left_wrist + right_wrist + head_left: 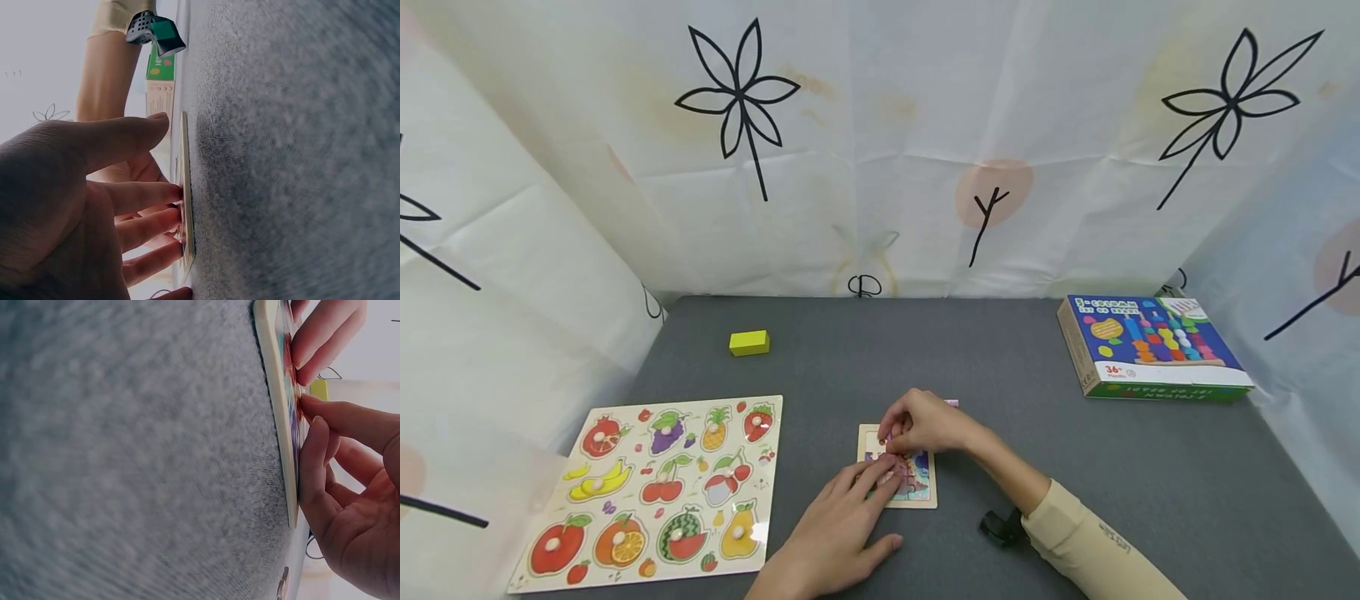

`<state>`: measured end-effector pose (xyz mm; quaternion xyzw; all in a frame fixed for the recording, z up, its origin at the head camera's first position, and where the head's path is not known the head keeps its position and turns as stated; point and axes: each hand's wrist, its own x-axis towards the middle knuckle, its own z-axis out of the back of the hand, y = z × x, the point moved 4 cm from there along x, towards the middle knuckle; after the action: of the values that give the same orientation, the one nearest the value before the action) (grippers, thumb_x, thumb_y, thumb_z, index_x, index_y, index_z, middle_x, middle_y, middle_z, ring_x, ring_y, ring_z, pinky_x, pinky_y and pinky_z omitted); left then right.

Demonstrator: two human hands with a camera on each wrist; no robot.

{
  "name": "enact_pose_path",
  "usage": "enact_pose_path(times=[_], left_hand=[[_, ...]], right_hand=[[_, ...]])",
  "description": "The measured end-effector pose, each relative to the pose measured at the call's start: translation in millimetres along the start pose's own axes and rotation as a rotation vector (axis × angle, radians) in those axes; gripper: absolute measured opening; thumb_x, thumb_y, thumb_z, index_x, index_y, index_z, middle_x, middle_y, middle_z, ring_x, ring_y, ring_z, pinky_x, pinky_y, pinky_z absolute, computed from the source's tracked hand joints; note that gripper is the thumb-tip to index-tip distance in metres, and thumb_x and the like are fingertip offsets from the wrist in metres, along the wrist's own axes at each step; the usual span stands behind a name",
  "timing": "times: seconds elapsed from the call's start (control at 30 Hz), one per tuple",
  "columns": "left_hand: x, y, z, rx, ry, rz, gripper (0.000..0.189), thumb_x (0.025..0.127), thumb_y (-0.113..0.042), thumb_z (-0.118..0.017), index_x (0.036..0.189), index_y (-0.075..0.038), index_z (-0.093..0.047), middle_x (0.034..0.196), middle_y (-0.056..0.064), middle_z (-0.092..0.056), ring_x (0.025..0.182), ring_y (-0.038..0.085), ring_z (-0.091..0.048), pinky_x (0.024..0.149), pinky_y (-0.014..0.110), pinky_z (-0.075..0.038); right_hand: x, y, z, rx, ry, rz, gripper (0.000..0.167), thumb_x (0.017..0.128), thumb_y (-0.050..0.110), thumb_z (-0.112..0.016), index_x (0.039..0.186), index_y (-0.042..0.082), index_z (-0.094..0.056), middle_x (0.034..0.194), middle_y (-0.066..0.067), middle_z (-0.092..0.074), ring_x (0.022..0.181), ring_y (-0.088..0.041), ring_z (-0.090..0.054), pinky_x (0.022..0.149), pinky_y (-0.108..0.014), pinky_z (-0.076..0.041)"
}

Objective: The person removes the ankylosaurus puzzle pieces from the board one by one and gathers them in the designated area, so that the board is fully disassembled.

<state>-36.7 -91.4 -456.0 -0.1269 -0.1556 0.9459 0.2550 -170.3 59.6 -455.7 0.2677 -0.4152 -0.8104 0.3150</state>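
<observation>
A small jigsaw puzzle in a light wooden tray lies on the grey table. My left hand rests its extended fingertips on the tray's lower left part, thumb held apart; the left wrist view shows these fingers on the puzzle's face. From the right, my right hand reaches over the upper part, its curled fingers and thumb pinching a small puzzle piece low against the board. In the right wrist view the right hand's fingertips meet at the puzzle surface and mostly hide the piece. Part of the picture is covered by both hands.
A fruit peg board lies at left, with a yellow block behind it. A boxed bead set stands at the back right. A pinkish piece shows just beyond my right hand. A dark wrist device sits by the right sleeve.
</observation>
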Motion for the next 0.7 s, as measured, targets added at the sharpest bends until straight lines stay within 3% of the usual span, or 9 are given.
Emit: enact_pose_path(times=[0.27, 0.43, 0.7], left_hand=[[-0.4, -0.1, -1.0, 0.010, 0.007, 0.001, 0.075, 0.101, -0.054, -0.070, 0.166, -0.024, -0.046, 0.178, -0.006, -0.034, 0.155, 0.025, -0.042, 0.123, 0.056, -0.046], [-0.6, -0.7, 0.0, 0.009, 0.016, 0.006, 0.075, 0.101, -0.054, -0.070, 0.166, -0.024, -0.047, 0.178, -0.006, -0.034, 0.154, 0.025, -0.042, 0.123, 0.057, -0.047], [-0.1, -1.9, 1.0, -0.005, 0.042, 0.014, 0.075, 0.101, -0.055, -0.070, 0.166, -0.025, -0.046, 0.179, -0.005, -0.033, 0.156, 0.027, -0.040, 0.123, 0.059, -0.047]], right_hand=[[-1.8, 3.5, -0.9, -0.091, -0.043, 0.038, 0.007, 0.094, 0.003, -0.079, 0.100, 0.004, -0.083, 0.080, -0.002, -0.072, 0.063, 0.000, -0.057, 0.058, -0.017, -0.050], [-4.9, 5.6, -0.7, -0.127, -0.062, 0.054, 0.007, 0.093, 0.005, -0.082, 0.100, 0.005, -0.082, 0.095, -0.008, -0.069, 0.074, 0.000, -0.058, 0.064, -0.017, -0.051], [-7.0, 8.0, 1.3, -0.112, -0.078, 0.053, 0.011, 0.094, 0.002, -0.079, 0.104, 0.005, -0.081, 0.096, -0.008, -0.076, 0.065, 0.001, -0.058, 0.060, -0.017, -0.050]])
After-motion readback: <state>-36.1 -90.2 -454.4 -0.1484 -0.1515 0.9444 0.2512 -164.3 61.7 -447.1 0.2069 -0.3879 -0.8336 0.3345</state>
